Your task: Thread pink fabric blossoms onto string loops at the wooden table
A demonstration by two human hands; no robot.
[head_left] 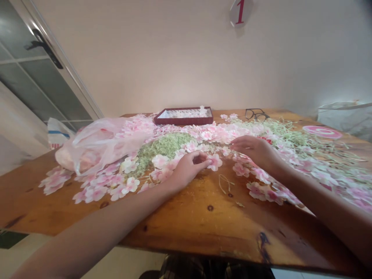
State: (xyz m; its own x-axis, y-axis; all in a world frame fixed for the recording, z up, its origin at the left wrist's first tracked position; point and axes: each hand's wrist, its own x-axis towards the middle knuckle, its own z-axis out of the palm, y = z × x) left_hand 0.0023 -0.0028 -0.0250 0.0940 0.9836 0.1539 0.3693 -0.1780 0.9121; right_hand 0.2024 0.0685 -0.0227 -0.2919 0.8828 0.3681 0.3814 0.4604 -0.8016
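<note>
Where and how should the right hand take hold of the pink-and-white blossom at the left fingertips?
I'd pinch the blossom lightly by its right petal edge, bringing the right hand in from the right. The left hand meets the blossom's left edge, while the right petals spread free, with table showing beyond.

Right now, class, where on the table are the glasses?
In the head view, the glasses lie near the table's far edge, to the right of the tray and just behind the green strands.
</note>
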